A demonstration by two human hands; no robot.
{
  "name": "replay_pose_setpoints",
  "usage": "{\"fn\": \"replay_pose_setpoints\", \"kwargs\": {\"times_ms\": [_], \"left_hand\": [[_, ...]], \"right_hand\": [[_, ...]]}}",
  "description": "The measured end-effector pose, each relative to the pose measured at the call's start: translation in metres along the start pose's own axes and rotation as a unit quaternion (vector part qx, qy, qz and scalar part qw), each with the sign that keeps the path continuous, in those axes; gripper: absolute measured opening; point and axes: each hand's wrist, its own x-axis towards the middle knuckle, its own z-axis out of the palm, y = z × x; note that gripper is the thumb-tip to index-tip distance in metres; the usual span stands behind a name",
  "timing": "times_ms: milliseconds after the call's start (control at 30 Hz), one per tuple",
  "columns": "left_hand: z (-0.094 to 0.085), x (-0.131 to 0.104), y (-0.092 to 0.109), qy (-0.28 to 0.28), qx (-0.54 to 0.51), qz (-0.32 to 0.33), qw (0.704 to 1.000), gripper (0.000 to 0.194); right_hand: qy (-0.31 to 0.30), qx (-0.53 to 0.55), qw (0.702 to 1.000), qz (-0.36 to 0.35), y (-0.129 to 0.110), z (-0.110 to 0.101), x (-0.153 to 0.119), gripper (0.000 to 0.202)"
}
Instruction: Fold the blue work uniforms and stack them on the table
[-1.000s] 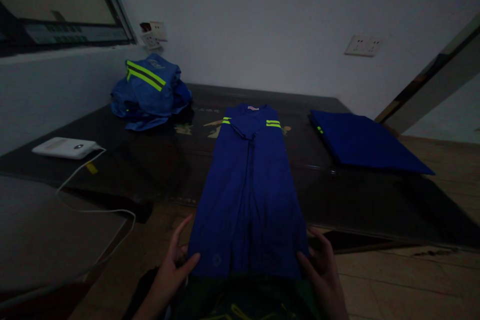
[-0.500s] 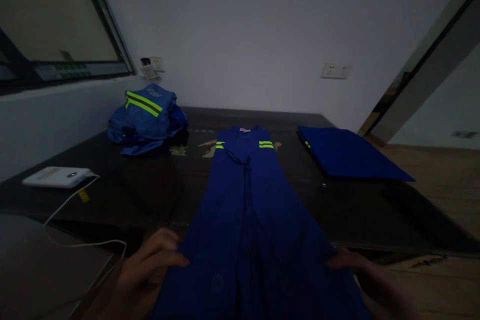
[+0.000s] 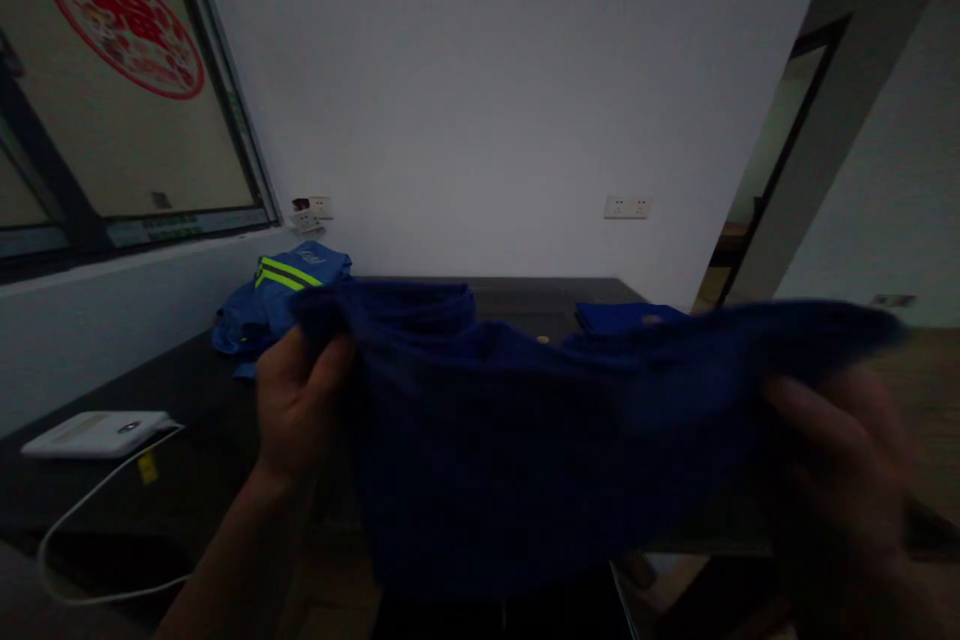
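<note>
A dark blue garment (image 3: 525, 460) hangs in the air in front of me, stretched sideways between my hands and blurred by motion. At its left upper corner my left hand (image 3: 304, 400) is closed on the cloth, the thumb near the edge. My right hand (image 3: 847, 460), smeared by movement, grips the other side, where a flap of cloth sticks out to the right. The garment hides the middle of the dark table (image 3: 540, 292).
A crumpled blue pile with yellow-green stripes (image 3: 292, 272) lies at the back left. A white power bank (image 3: 97, 433) with a cable rests at the left. Folded blue cloth (image 3: 622, 317) lies at the back right. Behind is a wall with sockets (image 3: 628, 207).
The garment that lay spread along the table is now lifted and held up across the view. Both hands have risen with it, and the view has tilted upward.
</note>
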Motion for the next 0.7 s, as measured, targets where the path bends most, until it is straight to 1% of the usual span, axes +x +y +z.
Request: {"fn": "replay_pose_setpoints", "kwargs": {"times_ms": [33, 67, 100, 167, 233, 267, 333, 367, 433, 500, 600, 667, 700], "left_hand": [[0.013, 0.013, -0.003, 0.002, -0.022, -0.023, 0.999, 0.019], [0.025, 0.025, -0.011, -0.011, -0.047, -0.059, 0.997, 0.024], [0.036, 0.035, -0.023, -0.030, -0.075, -0.105, 0.991, 0.029], [0.050, 0.049, -0.060, -0.071, -0.117, -0.204, 0.969, 0.037], [0.057, 0.053, -0.108, -0.104, -0.119, -0.306, 0.939, 0.037], [0.059, 0.052, -0.133, -0.116, -0.103, -0.356, 0.921, 0.035], [0.061, 0.044, -0.179, -0.136, -0.054, -0.440, 0.886, 0.028], [0.061, 0.039, -0.198, -0.146, -0.034, -0.469, 0.870, 0.025], [0.059, 0.030, -0.228, -0.172, -0.015, -0.507, 0.844, 0.020], [0.052, 0.024, -0.247, -0.201, -0.011, -0.534, 0.821, 0.016], [0.041, 0.020, -0.265, -0.235, 0.006, -0.557, 0.796, 0.014], [0.036, 0.020, -0.275, -0.249, 0.020, -0.555, 0.794, 0.014], [0.036, 0.020, -0.279, -0.253, 0.027, -0.547, 0.798, 0.014]], "right_hand": [[0.025, 0.041, 0.999, 0.017, 0.005, 0.008, 0.019, 0.040], [0.021, 0.081, 0.996, 0.043, 0.014, 0.017, 0.037, 0.042], [-0.005, 0.116, 0.991, 0.070, 0.029, 0.027, 0.055, 0.044], [-0.054, 0.165, 0.976, 0.131, 0.072, 0.051, 0.084, 0.046], [-0.080, 0.184, 0.956, 0.212, 0.125, 0.076, 0.098, 0.046], [-0.085, 0.179, 0.945, 0.261, 0.152, 0.089, 0.099, 0.045], [-0.094, 0.147, 0.919, 0.354, 0.199, 0.110, 0.092, 0.043], [-0.100, 0.122, 0.907, 0.391, 0.218, 0.117, 0.085, 0.042], [-0.109, 0.080, 0.890, 0.435, 0.246, 0.127, 0.071, 0.042], [-0.114, 0.056, 0.886, 0.446, 0.264, 0.128, 0.060, 0.042], [-0.139, 0.023, 0.891, 0.431, 0.284, 0.124, 0.053, 0.040], [-0.162, -0.017, 0.903, 0.398, 0.294, 0.122, 0.053, 0.041], [-0.164, -0.042, 0.912, 0.374, 0.298, 0.122, 0.053, 0.043]]}}
